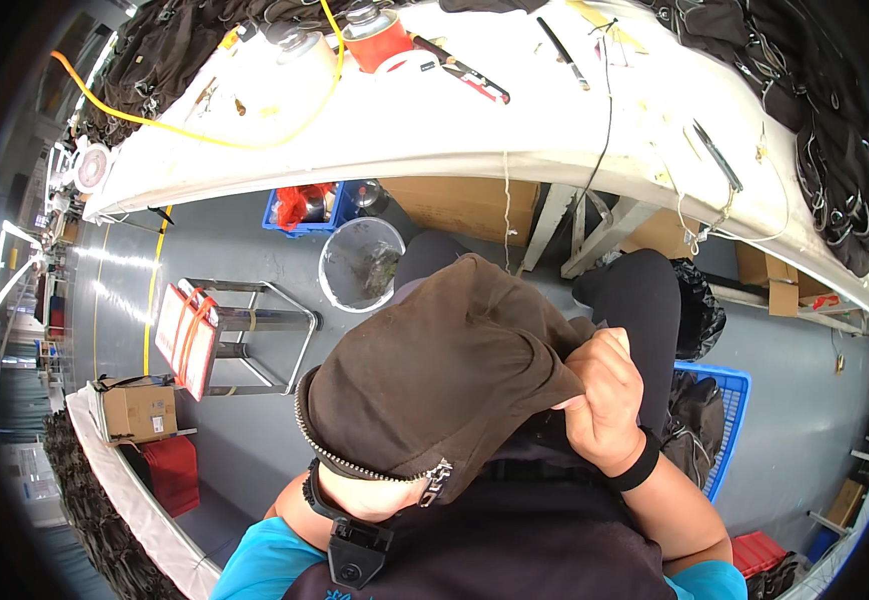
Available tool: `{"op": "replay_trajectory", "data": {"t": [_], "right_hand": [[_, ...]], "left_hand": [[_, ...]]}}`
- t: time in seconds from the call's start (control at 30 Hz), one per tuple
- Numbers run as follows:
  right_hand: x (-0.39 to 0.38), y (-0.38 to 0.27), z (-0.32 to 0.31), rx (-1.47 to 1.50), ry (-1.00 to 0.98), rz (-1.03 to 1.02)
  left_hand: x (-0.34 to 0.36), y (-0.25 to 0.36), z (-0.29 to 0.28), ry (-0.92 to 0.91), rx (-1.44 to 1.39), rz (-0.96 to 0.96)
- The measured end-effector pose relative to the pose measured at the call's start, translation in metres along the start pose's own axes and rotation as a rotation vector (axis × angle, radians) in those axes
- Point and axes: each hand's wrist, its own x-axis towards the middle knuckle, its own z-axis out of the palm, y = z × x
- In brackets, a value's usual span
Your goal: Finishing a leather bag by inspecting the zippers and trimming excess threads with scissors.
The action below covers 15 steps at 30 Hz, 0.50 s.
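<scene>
A dark brown cloth pouch (434, 360) with a metal zip (354, 462) along its opening hangs in front of my chest, over my lap. My left hand (369, 495) goes in through the zipped opening up to about the wrist, so its fingers are hidden inside the cloth. The zip's end and pull (436, 482) lie beside that wrist. On the other side, my right hand (604, 395) is closed, pinching the pouch's right edge between thumb and fingers. Black bands circle both wrists, the left one carrying a black box-like device (359, 552).
Ahead stands a white-covered table (434, 135) with a red can (372, 40), a yellow hose (224, 143), tweezers (719, 155) and piles of dark cloth pieces (839, 170). Below are a waste bin (346, 300), a stool (264, 320) and, to my right, a blue crate (739, 420).
</scene>
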Motion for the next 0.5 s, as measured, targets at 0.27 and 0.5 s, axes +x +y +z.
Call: {"op": "replay_trajectory", "data": {"t": [0.27,0.5], "right_hand": [[-0.001,0.0,0.005,0.007,0.032,0.0],[0.004,-0.027,-0.012,-0.144,-0.037,-0.172]], "left_hand": [[0.009,0.001,-0.013,-0.026,-0.043,-0.024],[0.044,0.007,-0.039,-0.159,0.063,0.029]]}}
